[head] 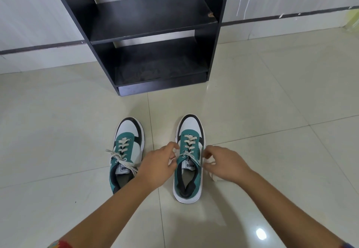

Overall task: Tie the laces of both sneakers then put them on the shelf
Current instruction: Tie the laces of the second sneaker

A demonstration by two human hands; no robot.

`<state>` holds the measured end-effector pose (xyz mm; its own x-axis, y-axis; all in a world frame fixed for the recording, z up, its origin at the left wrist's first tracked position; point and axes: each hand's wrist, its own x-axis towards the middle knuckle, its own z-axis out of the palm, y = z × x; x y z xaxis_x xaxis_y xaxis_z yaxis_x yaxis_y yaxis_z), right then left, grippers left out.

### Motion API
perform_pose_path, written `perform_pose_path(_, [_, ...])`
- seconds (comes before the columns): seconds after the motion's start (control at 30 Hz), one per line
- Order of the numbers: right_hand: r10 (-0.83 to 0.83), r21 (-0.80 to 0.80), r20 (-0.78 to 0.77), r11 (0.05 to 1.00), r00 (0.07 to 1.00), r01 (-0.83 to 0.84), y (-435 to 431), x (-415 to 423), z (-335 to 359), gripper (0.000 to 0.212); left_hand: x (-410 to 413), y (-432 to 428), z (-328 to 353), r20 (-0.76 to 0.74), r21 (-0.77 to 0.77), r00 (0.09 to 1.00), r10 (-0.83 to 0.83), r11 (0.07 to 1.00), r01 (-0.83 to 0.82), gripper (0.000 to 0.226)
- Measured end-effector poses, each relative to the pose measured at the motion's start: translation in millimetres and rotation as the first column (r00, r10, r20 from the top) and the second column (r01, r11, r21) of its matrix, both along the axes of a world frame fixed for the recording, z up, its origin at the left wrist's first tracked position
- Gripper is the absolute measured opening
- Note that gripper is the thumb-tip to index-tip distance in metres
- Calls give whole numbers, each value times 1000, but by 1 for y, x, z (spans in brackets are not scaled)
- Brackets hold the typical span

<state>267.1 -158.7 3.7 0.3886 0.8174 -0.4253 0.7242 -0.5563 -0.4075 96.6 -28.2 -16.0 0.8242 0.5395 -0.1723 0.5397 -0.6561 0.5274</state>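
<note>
Two green, white and black sneakers stand side by side on the tiled floor, toes pointing at the shelf. The left sneaker (127, 146) has loose cream laces spilling over both sides. Over the right sneaker (190, 131) both my hands work. My left hand (158, 165) pinches the left lace end beside the tongue. On the other side, my right hand (226, 163) pinches the right lace end, which runs taut across the top eyelets. The black shelf unit (153, 17) stands against the wall just beyond the shoes, with two open boards.
Glossy cream floor tiles (272, 111) spread all round the shoes. A white wall with a dark skirting stripe (291, 15) runs behind the shelf. The shelf's lower board (161, 71) looks dusty and scuffed.
</note>
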Motion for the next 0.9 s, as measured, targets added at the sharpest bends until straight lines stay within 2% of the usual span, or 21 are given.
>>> perform_pose_path(0.07, [22,78,96,996,995,-29,5,-15,-1,37,3,0,1,45,22,999,11,1000,-12,25])
perform_pose_path(0.13, [5,148,181,988,983,-33,7,-23,-3,34,4,2,1,82,61,996,24,998,-29,18])
perform_pose_path(0.27, [-98,209,16,974,995,92,6,-18,-3,21,4,1,0,131,130,991,23,991,-40,14])
perform_pose_path(0.47, [-125,126,31,985,992,120,6,-14,-6,20,1,1,-6,145,232,989,14,972,-47,13])
perform_pose_path(0.9, [-250,71,-127,963,960,260,5,-11,-16,23,-7,1,-14,116,198,992,39,978,-61,13])
